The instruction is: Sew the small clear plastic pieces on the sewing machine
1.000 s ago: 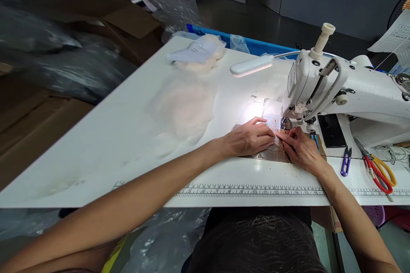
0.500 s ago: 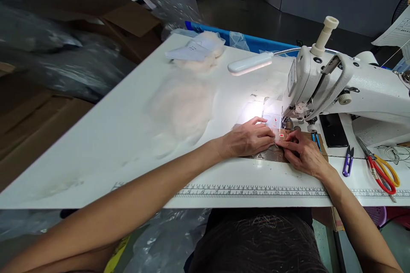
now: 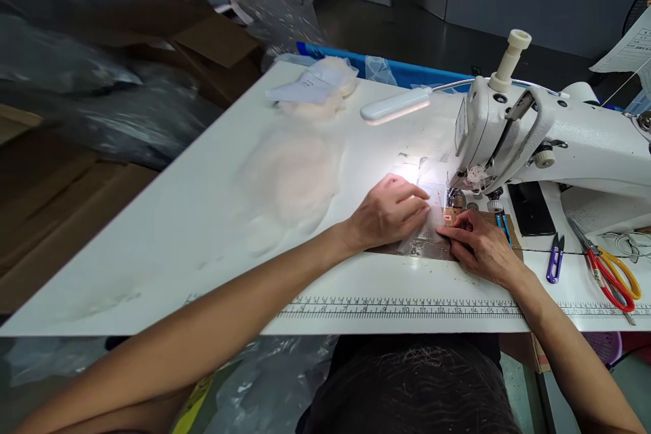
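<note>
A piece of sheer white fabric (image 3: 433, 217) lies at the needle area of the white sewing machine (image 3: 475, 139), over a brown covered patch of the table. On its left side my left hand (image 3: 391, 210) is closed, fingers curled at the fabric, fingertips partly hidden. My right hand (image 3: 478, 241) pinches the fabric's lower right edge between thumb and fingers, just in front of the presser foot (image 3: 451, 196). Close to the right fingers is a small red and white mark (image 3: 447, 218) on the brown patch.
Right of the hands lie a black phone (image 3: 531, 208), purple thread snips (image 3: 555, 259) and red and yellow-handled scissors (image 3: 610, 274). A lamp (image 3: 397, 106) hangs over the table. Pale fabric pieces (image 3: 289, 169) lie left. A printed ruler (image 3: 381, 308) runs along the front edge.
My left hand has drawn slightly left and lifted, its fingers more curled, uncovering more of the sheer fabric. My right hand stays at nearly the same spot.
</note>
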`<action>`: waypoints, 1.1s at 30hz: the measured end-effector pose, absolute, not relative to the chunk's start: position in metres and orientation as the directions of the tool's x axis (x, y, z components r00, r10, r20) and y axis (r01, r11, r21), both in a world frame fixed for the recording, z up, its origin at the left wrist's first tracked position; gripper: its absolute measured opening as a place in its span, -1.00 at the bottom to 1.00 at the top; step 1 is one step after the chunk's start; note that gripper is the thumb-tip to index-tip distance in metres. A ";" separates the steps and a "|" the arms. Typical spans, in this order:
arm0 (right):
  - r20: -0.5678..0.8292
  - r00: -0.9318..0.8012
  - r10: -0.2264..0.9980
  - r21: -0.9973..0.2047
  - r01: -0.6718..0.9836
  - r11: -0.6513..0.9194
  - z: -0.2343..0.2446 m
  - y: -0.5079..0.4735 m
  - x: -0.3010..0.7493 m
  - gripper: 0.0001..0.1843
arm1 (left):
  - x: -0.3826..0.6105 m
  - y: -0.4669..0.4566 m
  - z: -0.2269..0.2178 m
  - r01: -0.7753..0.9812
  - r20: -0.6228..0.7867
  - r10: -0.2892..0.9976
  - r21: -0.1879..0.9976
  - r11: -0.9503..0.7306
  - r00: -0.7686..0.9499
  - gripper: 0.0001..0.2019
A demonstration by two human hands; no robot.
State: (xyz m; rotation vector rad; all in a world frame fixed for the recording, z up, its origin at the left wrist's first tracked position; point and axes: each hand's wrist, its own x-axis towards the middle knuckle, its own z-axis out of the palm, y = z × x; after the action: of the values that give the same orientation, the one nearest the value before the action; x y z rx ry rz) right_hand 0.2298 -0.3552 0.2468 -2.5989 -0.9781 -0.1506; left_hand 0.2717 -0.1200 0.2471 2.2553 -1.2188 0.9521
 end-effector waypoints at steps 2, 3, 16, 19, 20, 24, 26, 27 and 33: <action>0.244 0.744 0.622 -0.300 0.668 -0.681 0.246 -0.356 0.230 -0.65 | 0.272 -0.119 0.249 -0.791 0.772 -0.477 0.053 -0.610 0.419 -0.82; 0.254 0.739 0.624 -0.298 0.674 -0.676 0.246 -0.356 0.230 -0.66 | 0.272 -0.119 0.250 -0.789 0.773 -0.471 0.061 -0.611 0.425 -0.81; 0.237 0.732 0.639 -0.214 0.681 -0.700 0.249 -0.353 0.226 -0.69 | 0.269 -0.124 0.237 -0.858 0.477 -0.766 -0.045 -0.512 0.432 -0.71; 0.232 0.730 0.643 -0.198 0.682 -0.704 0.250 -0.352 0.226 -0.70 | 0.267 -0.123 0.238 -0.856 0.450 -0.777 -0.051 -0.514 0.440 -0.70; 0.232 0.729 0.644 -0.191 0.684 -0.704 0.251 -0.352 0.226 -0.70 | 0.267 -0.122 0.239 -0.857 0.448 -0.779 -0.052 -0.512 0.438 -0.69; 0.235 0.713 0.661 -0.153 0.698 -0.699 0.252 -0.352 0.226 -0.69 | 0.266 -0.123 0.238 -0.853 0.435 -0.781 -0.053 -0.519 0.448 -0.68; 0.210 0.716 0.666 -0.135 0.696 -0.705 0.252 -0.353 0.227 -0.69 | 0.266 -0.124 0.237 -0.841 0.423 -0.775 -0.054 -0.538 0.469 -0.66; 0.194 0.721 0.665 -0.129 0.691 -0.711 0.252 -0.353 0.227 -0.69 | 0.266 -0.124 0.237 -0.835 0.416 -0.773 -0.056 -0.548 0.479 -0.65; 0.169 0.737 0.655 -0.133 0.675 -0.726 0.253 -0.351 0.227 -0.68 | 0.266 -0.127 0.238 -0.824 0.380 -0.773 -0.047 -0.564 0.507 -0.60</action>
State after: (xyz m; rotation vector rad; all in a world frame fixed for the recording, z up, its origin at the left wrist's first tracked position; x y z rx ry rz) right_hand 0.2271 -0.3512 0.2531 -2.7524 -1.0646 -0.1635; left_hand 0.2664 -0.1267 0.2385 2.6035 -1.3890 0.5490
